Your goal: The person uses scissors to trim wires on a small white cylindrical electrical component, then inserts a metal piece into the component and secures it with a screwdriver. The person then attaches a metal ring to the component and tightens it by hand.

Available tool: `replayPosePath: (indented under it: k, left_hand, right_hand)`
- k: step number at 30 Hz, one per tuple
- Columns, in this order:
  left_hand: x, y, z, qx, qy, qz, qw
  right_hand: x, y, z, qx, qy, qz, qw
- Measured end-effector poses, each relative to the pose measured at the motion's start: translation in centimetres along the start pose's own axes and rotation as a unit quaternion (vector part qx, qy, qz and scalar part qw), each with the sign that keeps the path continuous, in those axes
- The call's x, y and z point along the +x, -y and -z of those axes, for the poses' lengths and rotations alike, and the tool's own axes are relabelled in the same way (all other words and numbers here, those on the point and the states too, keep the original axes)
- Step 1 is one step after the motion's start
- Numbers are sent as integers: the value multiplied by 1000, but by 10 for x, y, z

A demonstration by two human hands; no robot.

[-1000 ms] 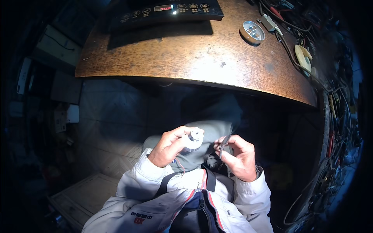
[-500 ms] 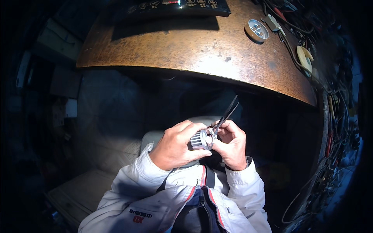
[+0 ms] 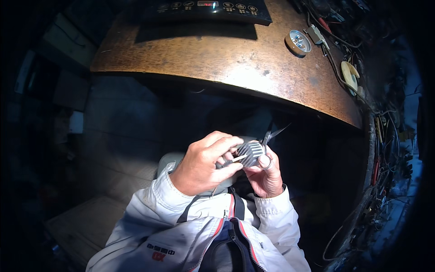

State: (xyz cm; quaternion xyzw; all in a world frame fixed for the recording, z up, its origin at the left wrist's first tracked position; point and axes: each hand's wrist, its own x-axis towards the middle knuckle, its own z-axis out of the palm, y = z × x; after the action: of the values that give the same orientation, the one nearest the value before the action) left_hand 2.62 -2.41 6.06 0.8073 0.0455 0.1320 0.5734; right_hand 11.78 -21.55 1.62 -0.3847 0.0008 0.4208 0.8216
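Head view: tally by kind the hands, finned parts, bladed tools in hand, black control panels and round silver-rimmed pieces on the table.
Left hand plus right hand: 2
Grey finned part: 1
Scissors-like tool: 1
Black control panel: 1
Round silver-rimmed piece: 1
Total: 6

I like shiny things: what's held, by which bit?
The right hand holds scissors by the handles and a ridged metal piece by its right side; the left hand is at its left.

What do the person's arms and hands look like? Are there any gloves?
No gloves: the left hand and right hand are bare. Both arms have long, whitish jacket sleeves with cuffs at the wrists. A dark edge shows inside the right cuff.
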Motion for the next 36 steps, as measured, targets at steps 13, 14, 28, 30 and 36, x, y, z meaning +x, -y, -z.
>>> replayPosePath:
  k: [13, 14, 28, 30, 36]
  left_hand:
    - [-5, 5, -5, 43, -12, -18, 999]
    - [-6, 8, -7, 28, -15, -14, 999]
    - [-12, 29, 1, -25, 45, 27, 998]
    - [-9, 33, -1, -32, 51, 30, 998]
    - [-4, 29, 4, -79, 76, 126, 986]
  right_hand:
    - [-3, -9, 1, -7, 1, 36, 999]
    - [-4, -9, 2, -13, 8, 32, 999]
    - [-1, -9, -4, -112, -27, 57, 992]
    - [1, -4, -8, -126, -37, 63, 989]
    - [5, 0, -7, -171, -40, 105, 979]
